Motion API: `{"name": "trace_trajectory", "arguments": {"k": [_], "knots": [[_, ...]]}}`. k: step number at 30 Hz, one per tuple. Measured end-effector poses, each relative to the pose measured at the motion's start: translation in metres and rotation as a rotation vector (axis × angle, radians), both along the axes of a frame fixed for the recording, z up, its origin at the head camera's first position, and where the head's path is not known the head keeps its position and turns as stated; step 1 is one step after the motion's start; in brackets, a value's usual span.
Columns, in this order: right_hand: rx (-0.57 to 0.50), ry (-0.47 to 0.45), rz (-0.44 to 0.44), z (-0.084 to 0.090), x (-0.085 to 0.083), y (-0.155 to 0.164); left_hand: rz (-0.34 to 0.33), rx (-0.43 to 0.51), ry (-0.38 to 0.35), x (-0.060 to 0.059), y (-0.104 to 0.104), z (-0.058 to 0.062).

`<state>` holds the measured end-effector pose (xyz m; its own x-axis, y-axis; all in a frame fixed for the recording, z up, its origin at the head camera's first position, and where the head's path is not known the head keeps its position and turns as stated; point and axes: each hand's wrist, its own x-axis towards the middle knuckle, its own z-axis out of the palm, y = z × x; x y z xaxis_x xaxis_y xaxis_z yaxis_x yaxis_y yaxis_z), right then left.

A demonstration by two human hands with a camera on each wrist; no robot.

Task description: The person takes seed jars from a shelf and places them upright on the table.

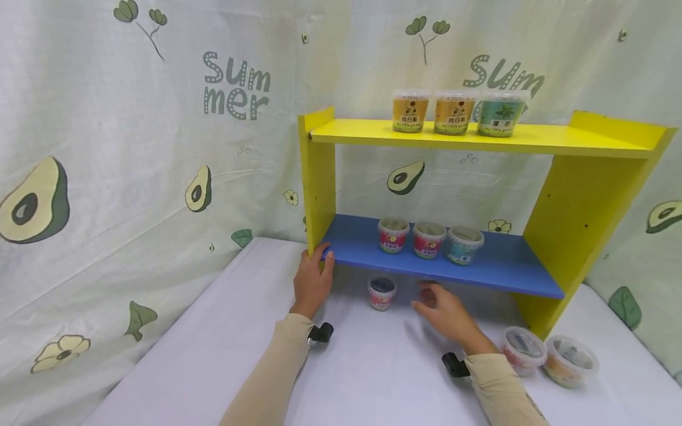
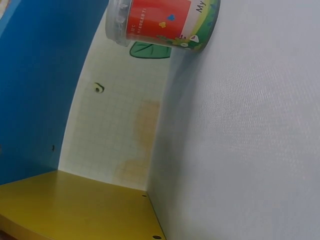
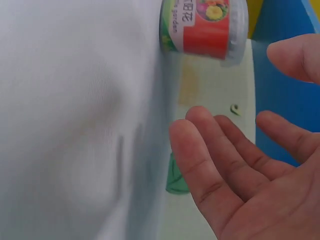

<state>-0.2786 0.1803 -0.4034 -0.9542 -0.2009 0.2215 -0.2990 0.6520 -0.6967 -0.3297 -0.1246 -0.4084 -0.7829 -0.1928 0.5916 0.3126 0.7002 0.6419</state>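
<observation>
A small red-labelled cup (image 1: 382, 293) stands on the white table under the blue shelf (image 1: 511, 266); it also shows as the cup (image 2: 160, 22) in the left wrist view and the cup (image 3: 205, 27) in the right wrist view. My left hand (image 1: 313, 278) holds the front left corner of the yellow shelf unit (image 1: 318, 177), thumb on the blue board's edge. My right hand (image 1: 439, 307) hovers open just right of the cup, fingers (image 3: 210, 165) spread and relaxed, holding nothing.
Three cups (image 1: 428, 238) sit on the blue shelf and three larger tubs (image 1: 452, 112) on the yellow top shelf (image 1: 559, 139). Two more lidded cups (image 1: 549, 355) stand on the table by the unit's right leg. A printed curtain (image 1: 133, 148) backs the scene.
</observation>
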Motion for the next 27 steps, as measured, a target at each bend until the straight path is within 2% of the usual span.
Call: {"name": "trace_trajectory", "arguments": {"k": [7,11,19,27], "knots": [[-0.089,-0.096,0.043,-0.009,-0.012,-0.024,0.017,0.0,-0.004,0.0,-0.003,-0.001],[-0.115,-0.092,0.04,-0.013,-0.017,-0.033,-0.002,0.009,-0.005,-0.001,-0.001,-0.001],[-0.116,-0.118,0.041,-0.018,-0.023,-0.044,0.017,0.008,0.003,0.001,0.0,-0.002],[-0.165,-0.093,0.066,-0.02,-0.027,-0.051,0.007,0.007,0.028,0.0,0.001,0.0]]}}
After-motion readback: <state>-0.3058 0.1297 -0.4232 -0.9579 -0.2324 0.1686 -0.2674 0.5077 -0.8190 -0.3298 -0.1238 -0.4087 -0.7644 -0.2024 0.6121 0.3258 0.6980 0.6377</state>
